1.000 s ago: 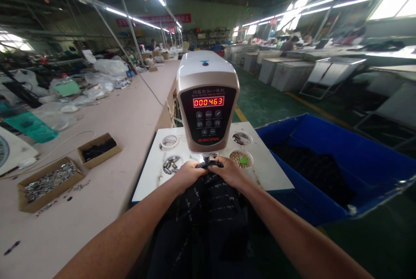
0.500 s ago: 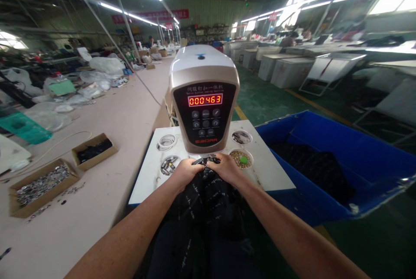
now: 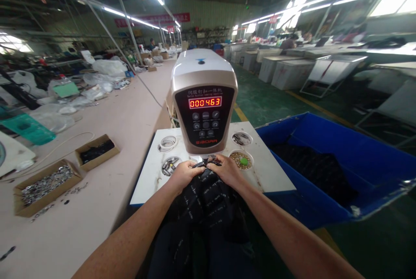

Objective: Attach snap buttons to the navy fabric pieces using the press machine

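Note:
A dark garment [image 3: 203, 196] with small white lettering hangs from both my hands over my lap. My left hand [image 3: 186, 175] pinches its edge on one side, thumb pointing inward. Opposite it, my right hand [image 3: 229, 170] grips the same edge. The two thumbs are close together, just below the head of the button machine [image 3: 205, 110], whose red display reads 000463. What lies under the machine's head is mostly hidden by my fingers and the cloth. A white work plate [image 3: 147, 179] surrounds the machine.
Round cups in the plate hold metal parts [image 3: 169, 166], brass-coloured pieces [image 3: 238, 160] and a green piece. To the right stands a blue bin [image 3: 367, 183] with dark cloth inside. On the left table sit a carton of metal fasteners [image 3: 24, 207] and a smaller carton [image 3: 110, 153] of black pieces.
Both hands keep hold of the garment near the machine's head, almost in place. The cloth below them has shifted slightly, and the whole view has moved a little. The display number is the same.

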A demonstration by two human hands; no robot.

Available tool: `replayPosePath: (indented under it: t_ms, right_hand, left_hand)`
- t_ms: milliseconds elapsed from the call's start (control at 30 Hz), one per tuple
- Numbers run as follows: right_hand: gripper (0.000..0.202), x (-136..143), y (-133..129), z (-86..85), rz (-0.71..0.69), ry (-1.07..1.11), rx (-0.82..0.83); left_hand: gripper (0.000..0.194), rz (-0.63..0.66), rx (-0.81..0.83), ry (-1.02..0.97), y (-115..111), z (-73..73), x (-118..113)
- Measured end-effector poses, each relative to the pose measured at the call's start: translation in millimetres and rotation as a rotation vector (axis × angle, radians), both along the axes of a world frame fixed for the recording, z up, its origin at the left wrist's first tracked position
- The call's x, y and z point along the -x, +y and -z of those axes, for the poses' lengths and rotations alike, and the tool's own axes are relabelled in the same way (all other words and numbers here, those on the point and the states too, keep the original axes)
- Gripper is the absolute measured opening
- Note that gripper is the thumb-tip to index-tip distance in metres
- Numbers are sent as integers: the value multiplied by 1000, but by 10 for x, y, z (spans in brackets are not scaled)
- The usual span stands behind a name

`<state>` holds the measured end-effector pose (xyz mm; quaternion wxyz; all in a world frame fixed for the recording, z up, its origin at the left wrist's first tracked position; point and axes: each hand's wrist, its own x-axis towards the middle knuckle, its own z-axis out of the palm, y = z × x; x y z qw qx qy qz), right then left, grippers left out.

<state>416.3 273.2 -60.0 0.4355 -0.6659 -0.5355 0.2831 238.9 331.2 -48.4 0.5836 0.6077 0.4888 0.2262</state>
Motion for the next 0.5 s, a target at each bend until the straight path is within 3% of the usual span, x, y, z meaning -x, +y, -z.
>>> replayPosePath:
  t_ms: [300,500]
  right_hand:
    - [21,11,-52,-14,-7,-116,-60]
    - [23,46,-66,72,4,-271,-74]
  left_hand:
    - [54,-7,232,-113,39,71,-22]
    - [43,-22,187,-114,19,98,7]
